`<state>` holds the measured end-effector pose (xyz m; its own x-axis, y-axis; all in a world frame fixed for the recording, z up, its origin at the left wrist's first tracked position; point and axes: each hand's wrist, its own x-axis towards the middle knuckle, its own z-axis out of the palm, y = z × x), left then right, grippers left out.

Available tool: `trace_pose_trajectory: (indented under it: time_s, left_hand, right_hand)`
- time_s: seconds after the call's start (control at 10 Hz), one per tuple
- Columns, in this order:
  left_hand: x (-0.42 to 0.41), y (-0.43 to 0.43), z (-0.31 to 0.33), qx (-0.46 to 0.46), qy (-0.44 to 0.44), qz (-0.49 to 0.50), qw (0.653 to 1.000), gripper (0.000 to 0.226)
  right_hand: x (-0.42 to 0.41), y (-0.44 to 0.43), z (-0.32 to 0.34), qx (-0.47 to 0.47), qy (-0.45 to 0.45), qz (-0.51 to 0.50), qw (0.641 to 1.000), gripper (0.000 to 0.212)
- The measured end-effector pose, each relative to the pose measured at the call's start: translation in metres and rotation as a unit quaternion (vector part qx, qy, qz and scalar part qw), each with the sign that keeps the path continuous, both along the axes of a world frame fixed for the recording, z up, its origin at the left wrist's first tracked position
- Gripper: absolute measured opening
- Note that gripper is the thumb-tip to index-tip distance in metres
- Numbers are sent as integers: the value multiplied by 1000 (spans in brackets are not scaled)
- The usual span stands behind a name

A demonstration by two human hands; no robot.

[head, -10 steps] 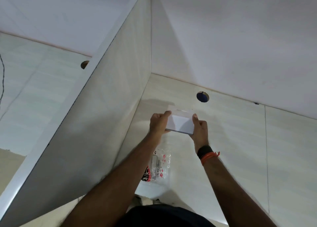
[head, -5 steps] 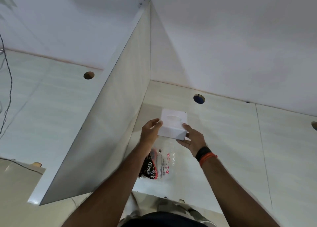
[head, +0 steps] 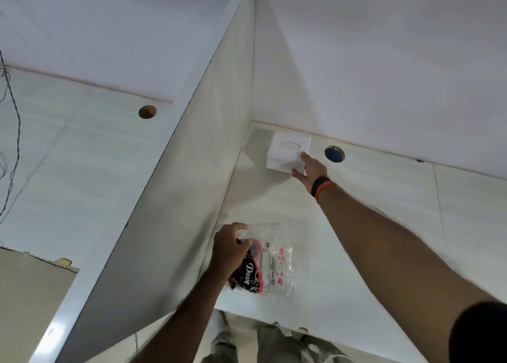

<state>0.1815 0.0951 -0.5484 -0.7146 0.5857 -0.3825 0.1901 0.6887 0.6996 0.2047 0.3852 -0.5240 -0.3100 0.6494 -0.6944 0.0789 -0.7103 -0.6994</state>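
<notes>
On a pale shelf (head: 384,225) bounded at left by a tall divider (head: 192,198), we catch a stocking job at what we judge to be its midpoint. A clear packet (head: 270,269) with red and black print lies flat near the front edge, close to the divider, well apart from the small white box (head: 285,154), which sits deep in the compartment, almost against the back wall and near the corner. The left hand (head: 229,249) has its fingers curled over the packet's far end, clutching the plastic. The right hand (head: 310,170), arm stretched out, pinches the box's near right corner between thumb and fingers. Just right of the box we see a round hole (head: 334,154) in the shelf. As we read it, the box is as good as placed and only needs letting go, while the packet is grasped but not yet lifted, so its move is what remains.
</notes>
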Motion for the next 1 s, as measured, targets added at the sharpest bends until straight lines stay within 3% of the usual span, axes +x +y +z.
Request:
trace_pose_trajectory:
  time_s: [0.1, 0.5, 0.7, 0.8, 0.9, 1.0]
  left_hand:
    - [-2, -2, -8, -8, 34, 5, 999, 45]
    - [-3, -12, -28, -99, -59, 14, 993, 76]
    - [2, -19, -26, -105, -47, 42, 992, 70]
    - [4, -23, -24, -109, -68, 69, 989, 65]
    - [5, -28, -22, -95, -85, 93, 987, 52]
    - [7, -31, -17, -75, -106, 100, 987, 41]
  right_hand:
    - [-15, 20, -10, -2, -2, 6, 1000, 45]
    - [-52, 64, -31, 89, -73, 119, 986, 49]
    - [-25, 20, -17, 120, -96, 94, 984, 48]
    - [5, -30, -10, 32, -86, 47, 995, 30]
    - [45, -86, -9, 63, -126, 109, 984, 26]
    - [87, -136, -5, 122, -176, 183, 960, 39]
